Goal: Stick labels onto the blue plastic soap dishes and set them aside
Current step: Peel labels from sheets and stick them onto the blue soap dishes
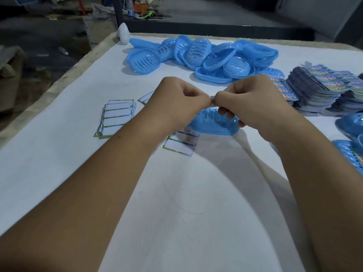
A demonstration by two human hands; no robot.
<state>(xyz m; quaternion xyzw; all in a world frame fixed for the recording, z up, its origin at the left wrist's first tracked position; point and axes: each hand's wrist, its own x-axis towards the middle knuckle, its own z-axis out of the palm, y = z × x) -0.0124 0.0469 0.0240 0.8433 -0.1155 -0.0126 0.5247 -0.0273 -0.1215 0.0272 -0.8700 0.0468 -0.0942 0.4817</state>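
A blue slotted soap dish (213, 123) lies on the white table just under my hands. My left hand (180, 101) and my right hand (247, 103) meet above it, fingers curled, both pinching a small pale label (211, 100) between their fingertips. Most of the label is hidden by the fingers. A pile of blue soap dishes (198, 55) lies at the far middle of the table. Peeled backing sheets (117, 116) with green borders lie to the left, and one more backing sheet (181, 144) lies below the dish.
Tall stacks of printed label sheets (322, 89) stand at the right. More blue dishes (351, 126) lie at the right edge. A white object (123, 33) stands at the far left corner. The table's left edge (59, 83) runs diagonally, with dark floor beyond.
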